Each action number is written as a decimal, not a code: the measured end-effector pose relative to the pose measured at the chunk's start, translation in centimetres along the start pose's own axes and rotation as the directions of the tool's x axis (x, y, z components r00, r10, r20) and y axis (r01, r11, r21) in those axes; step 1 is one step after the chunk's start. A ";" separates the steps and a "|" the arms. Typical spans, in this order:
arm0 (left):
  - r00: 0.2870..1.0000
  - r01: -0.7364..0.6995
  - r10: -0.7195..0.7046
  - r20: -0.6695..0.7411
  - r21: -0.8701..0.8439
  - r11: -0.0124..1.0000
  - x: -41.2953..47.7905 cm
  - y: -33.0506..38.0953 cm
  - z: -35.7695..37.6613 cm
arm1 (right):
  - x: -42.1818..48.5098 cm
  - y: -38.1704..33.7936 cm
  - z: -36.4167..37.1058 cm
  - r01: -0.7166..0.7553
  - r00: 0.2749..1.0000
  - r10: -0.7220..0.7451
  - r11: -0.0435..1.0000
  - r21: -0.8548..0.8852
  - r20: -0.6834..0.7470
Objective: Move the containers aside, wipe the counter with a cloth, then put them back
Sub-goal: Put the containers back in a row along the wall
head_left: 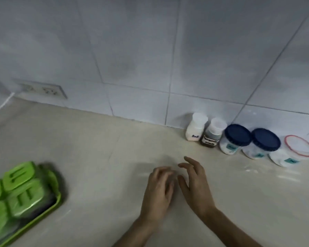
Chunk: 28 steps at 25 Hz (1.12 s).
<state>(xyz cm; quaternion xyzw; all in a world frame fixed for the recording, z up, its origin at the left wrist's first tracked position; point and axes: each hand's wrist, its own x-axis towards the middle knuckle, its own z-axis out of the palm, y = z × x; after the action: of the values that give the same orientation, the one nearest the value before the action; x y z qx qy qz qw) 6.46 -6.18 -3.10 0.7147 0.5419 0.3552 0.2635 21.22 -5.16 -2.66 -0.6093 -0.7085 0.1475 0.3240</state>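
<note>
A: What does the head view show on the counter (96,148)?

B: A pale counter meeting a white tiled wall (150,50). Five containers stand in a row against the wall at right: a white bottle (196,126) with a handwritten label, beside it a bottle with dark contents (212,132), then two jars with dark blue lids (236,138) (264,143), and last a tub with a red-rimmed clear lid (296,150). Neighbours in the row stand touching or just beside one another.

A: And the hands?

B: Both are bare and empty, low in the centre, well apart from the row. The left hand (159,191) is palm down with its fingers loosely curled. The right hand (194,182) sits just beside it, fingers spread and slightly bent, pointing toward the wall. Neither pinches anything. Whether they touch the counter cannot be told.

A: What lies at left?

B: A green tray (48,209) holding boxes with green lids (20,186), blurred, at the frame's lower-left edge. A wall socket (46,90) sits on the wall above the counter, with a white cable (2,106) near it.

A: Any residue?

B: Faint white smears mark the counter in front of the jars.
</note>
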 end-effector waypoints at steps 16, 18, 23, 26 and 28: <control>0.181 0.338 -0.752 -0.634 -0.678 0.653 -20.3 -12.7 -24.6 | 0.6 -27.0 20.2 -0.353 0.756 -0.080 0.785 0.509 0.649; 0.249 0.318 -0.808 -0.534 -0.743 0.589 -19.6 -13.2 -25.8 | 1.1 -27.8 21.0 -0.441 0.750 0.007 0.751 0.492 0.662; 0.276 0.333 -0.797 -0.537 -0.724 0.603 -18.3 -13.6 -26.5 | 0.6 -27.5 20.6 -0.617 0.708 0.114 0.578 0.533 0.697; 0.359 0.351 -0.775 -0.520 -0.695 0.628 -16.4 -13.3 -24.2 | 0.4 -24.8 18.4 -0.622 0.757 0.179 0.491 0.610 0.628; 0.436 0.357 -0.760 -0.482 -0.682 0.638 -13.8 -12.6 -21.5 | 1.0 -21.9 15.8 -0.606 0.792 0.266 0.454 0.653 0.550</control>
<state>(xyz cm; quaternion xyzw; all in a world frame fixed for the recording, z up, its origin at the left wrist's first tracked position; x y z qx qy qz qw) -20.20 -16.18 -2.73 0.1830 0.7029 0.6206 0.2954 -5.73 -5.91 -0.92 -0.5185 -0.4239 0.6422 0.3729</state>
